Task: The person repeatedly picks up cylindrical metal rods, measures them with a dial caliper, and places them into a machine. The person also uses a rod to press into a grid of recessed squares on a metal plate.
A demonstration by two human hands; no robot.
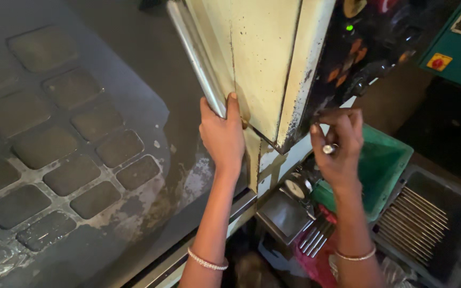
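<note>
Dim workshop, lit low and warm. Dark floor [134, 69] at left, covered by a black rubber mat [54, 154] with raised rounded squares, worn pale and scuffed along its near edge. Grimy cream machine casing [265, 58] rising at centre, paint chipped at the seams. Teal cabinet [454, 42] at upper right, carrying a red button on a yellow plate [438, 62]. Possibly a black control panel [369, 48] beside it, one green lamp [349, 27] glowing.

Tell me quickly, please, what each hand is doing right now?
Left hand: closed around the door handle.
Right hand: closed, pinching a small metal part.
</note>
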